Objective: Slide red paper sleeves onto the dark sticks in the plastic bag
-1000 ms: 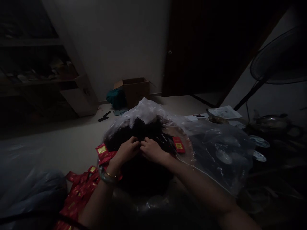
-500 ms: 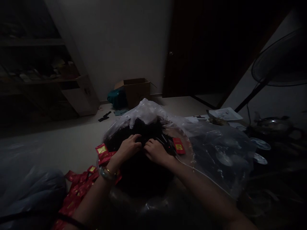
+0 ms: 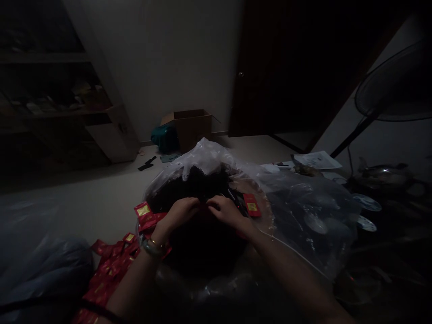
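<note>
Over a dark, loose heap (image 3: 199,180) that looks like dried leaves, my left hand (image 3: 184,209) and my right hand (image 3: 225,210) are close together, fingers curled down and thumbs inward. A faint reddish patch shows between the fingertips; what they pinch is too dark to make out. Clear plastic (image 3: 209,153) lines the round container that holds the heap. Right of my right hand are a dark device with a tiny red light (image 3: 238,207) and a red packet (image 3: 251,205) with a gold square. Beside my left wrist lie more red packets (image 3: 145,213).
Many red packets (image 3: 108,270) are piled at lower left, by a plastic-covered bundle (image 3: 50,270). A white cable (image 3: 297,254) runs to the right. Farther off are an open cardboard box (image 3: 194,128), a standing fan (image 3: 391,85), a kettle (image 3: 384,175) and shelves (image 3: 50,112).
Both hands have shifted slightly and the wrists have turned, with the fingers now pointing more inward and down. A faint red patch now shows between them. The surroundings look the same.
</note>
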`<act>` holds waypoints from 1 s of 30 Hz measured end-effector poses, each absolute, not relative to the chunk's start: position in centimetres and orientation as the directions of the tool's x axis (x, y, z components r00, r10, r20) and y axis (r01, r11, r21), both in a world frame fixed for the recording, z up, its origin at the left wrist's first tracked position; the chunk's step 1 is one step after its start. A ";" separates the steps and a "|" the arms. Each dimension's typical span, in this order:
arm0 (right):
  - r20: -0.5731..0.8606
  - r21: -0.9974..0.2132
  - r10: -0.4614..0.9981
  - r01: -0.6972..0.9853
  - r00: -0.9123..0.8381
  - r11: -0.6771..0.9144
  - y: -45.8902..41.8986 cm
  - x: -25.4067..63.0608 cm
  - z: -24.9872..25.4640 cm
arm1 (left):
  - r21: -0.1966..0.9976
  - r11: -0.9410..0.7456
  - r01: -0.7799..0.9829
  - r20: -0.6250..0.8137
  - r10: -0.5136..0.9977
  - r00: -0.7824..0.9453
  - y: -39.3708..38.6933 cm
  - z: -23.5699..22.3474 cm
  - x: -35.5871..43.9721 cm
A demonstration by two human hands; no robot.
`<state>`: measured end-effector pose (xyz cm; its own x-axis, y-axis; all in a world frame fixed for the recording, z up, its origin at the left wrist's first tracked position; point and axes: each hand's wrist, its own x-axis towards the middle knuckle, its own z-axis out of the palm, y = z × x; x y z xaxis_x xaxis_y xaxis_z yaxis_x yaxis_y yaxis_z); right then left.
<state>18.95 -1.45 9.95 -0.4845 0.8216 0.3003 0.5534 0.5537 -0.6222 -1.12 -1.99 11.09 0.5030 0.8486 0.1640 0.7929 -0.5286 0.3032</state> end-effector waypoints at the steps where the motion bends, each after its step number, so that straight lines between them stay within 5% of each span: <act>1: 0.320 -0.660 0.832 0.523 -0.454 0.539 -1.3 18.9 9.8 | 0.334 -0.534 0.776 0.173 0.844 0.507 -2.0 11.0 -1.0; 6: 0.362 -0.731 0.903 0.530 -0.232 0.430 0.1 18.3 9.7 | 0.407 -0.554 0.726 0.225 0.831 0.509 -1.7 10.7 -0.5; 12: 0.156 -0.808 0.888 0.461 -0.433 0.367 1.3 17.8 9.3 | 0.719 -0.407 0.564 0.250 0.908 0.336 -1.2 9.6 -0.3; 18: 0.027 -0.910 0.934 0.377 -0.356 0.170 1.8 17.9 7.3 | 0.956 -0.187 0.225 0.177 0.982 0.065 -0.5 6.9 -0.2; 24: -0.060 -0.979 0.962 0.205 -0.268 -0.004 2.3 17.9 5.9 | 0.989 0.150 0.001 -0.149 0.984 0.098 -1.2 4.3 0.4; 30: -0.129 -0.979 0.938 0.191 -0.321 -0.069 2.3 17.3 4.3 | 0.983 0.163 -0.086 -0.159 0.986 0.045 -1.4 2.0 1.1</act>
